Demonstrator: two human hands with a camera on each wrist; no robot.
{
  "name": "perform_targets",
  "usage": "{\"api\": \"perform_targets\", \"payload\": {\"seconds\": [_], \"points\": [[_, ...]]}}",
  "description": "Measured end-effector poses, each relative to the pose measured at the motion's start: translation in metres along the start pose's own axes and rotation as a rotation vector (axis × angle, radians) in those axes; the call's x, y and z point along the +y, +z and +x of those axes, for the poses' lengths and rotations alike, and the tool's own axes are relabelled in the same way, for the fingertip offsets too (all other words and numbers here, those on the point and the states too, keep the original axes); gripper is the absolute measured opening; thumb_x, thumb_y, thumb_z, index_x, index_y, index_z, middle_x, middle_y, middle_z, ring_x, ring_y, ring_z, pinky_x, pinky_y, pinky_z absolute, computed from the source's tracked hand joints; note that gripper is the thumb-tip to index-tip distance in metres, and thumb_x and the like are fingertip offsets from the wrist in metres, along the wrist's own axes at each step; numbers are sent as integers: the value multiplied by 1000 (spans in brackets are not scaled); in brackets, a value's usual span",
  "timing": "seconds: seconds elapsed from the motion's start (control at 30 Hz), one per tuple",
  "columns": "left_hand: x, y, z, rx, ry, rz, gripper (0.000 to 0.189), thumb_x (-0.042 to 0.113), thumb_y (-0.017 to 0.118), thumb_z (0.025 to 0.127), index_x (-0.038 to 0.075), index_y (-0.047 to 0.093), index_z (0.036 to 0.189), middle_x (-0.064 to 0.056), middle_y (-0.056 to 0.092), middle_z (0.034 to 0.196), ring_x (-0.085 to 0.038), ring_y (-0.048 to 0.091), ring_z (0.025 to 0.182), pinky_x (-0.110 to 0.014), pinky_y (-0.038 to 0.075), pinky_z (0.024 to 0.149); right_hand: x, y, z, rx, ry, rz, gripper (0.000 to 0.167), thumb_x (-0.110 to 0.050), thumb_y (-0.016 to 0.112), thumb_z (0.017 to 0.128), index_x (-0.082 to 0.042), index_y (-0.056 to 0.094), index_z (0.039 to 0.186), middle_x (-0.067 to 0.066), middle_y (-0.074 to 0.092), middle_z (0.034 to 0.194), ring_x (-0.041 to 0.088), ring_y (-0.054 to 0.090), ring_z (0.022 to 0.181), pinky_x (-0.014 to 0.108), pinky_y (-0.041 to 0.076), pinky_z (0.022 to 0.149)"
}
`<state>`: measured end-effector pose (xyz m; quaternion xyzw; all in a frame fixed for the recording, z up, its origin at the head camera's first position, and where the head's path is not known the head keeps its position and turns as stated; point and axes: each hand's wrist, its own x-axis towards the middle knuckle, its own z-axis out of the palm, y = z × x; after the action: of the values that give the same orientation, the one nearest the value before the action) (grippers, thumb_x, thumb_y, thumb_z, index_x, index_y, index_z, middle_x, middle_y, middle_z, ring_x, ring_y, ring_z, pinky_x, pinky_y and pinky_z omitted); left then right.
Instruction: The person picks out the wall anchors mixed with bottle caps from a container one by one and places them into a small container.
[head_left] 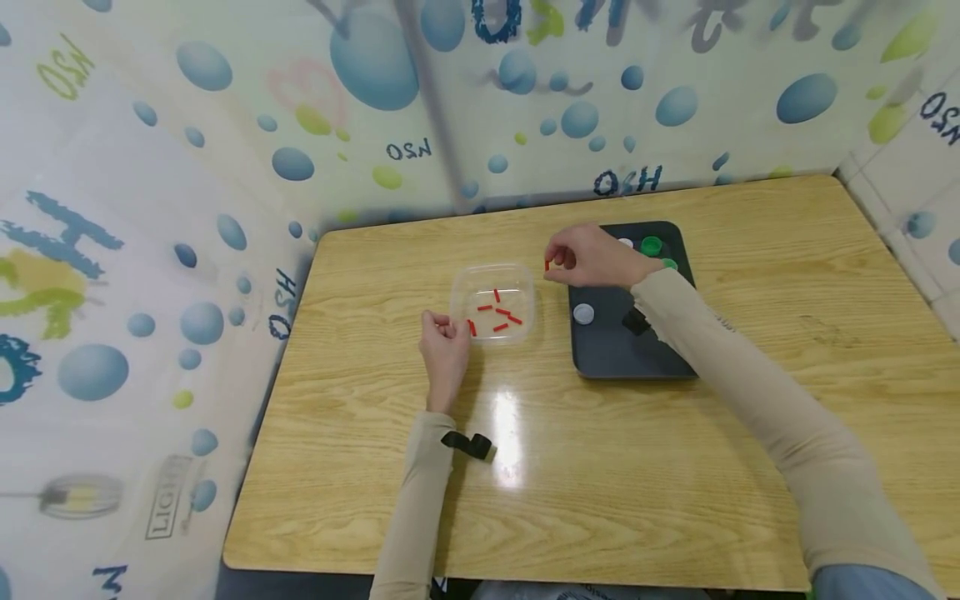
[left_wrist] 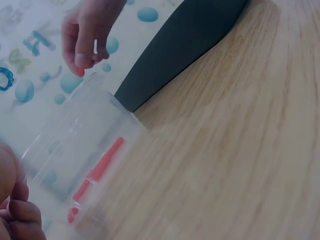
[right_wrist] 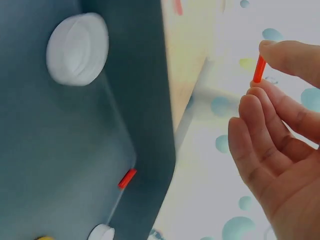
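Note:
Between thumb and forefinger my right hand (head_left: pixel 596 257) pinches a short red stick (right_wrist: pixel 259 69), seen upright over the gap between the clear plastic container (head_left: pixel 491 269) and the dark tray (head_left: pixel 615 342). Several more red sticks (head_left: pixel 503 312) lie scattered on the container's bottom. At the container's near left corner, my left hand (head_left: pixel 446 354) grips the rim with thumb and curled fingers. The left wrist view shows those fingers (left_wrist: pixel 26 212) right at the clear wall. One red stick (right_wrist: pixel 127 178) lies inside the tray along its edge.
A white cap (head_left: pixel 583 314) sits in the tray's left part. Green caps (head_left: pixel 651 246) and another white cap (head_left: pixel 626 242) stand toward its far end, partly behind the right hand. A patterned wall covering (head_left: pixel 495 125) rises behind the wooden table (head_left: pixel 360 400).

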<state>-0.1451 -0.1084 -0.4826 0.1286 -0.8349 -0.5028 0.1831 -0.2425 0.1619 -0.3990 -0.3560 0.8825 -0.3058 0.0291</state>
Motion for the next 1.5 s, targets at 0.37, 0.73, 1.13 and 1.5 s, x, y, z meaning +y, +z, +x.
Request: {"api": "perform_targets", "payload": {"seconds": [0.37, 0.73, 1.13, 1.5], "points": [[0, -1, 1, -14, -18, -7, 14, 6, 55, 83, 2, 50, 95, 4, 44, 66, -12, 44, 60, -24, 34, 55, -12, 13, 14, -31, -21, 21, 18, -19, 75, 90, -4, 71, 99, 11, 69, 95, 21, 63, 84, 38, 54, 78], [1, -2, 0, -26, -15, -23, 12, 6, 53, 83, 2, 49, 94, 4, 42, 65, -12, 42, 58, -25, 33, 55, -19, 32, 21, -94, -18, 40, 16, -23, 75, 90, -9, 72, 96, 6, 66, 92, 21, 60, 84, 34, 50, 78], [2, -2, 1, -24, -20, -10, 13, 7, 54, 82, 2, 50, 94, 5, 43, 64, -11, 43, 59, -25, 34, 56, -32, 46, 30, -150, -36, -3, 15, -22, 74, 90, -9, 72, 98, 5, 65, 90, 19, 56, 81, 32, 48, 76], [-1, -1, 3, -17, 2, -28, 14, 6, 54, 82, 0, 50, 94, 5, 42, 65, -10, 43, 59, -24, 34, 55, -36, 52, 33, -177, -36, 1, 11, -18, 71, 89, -8, 70, 95, 4, 64, 88, 19, 56, 80, 32, 49, 75]]}}
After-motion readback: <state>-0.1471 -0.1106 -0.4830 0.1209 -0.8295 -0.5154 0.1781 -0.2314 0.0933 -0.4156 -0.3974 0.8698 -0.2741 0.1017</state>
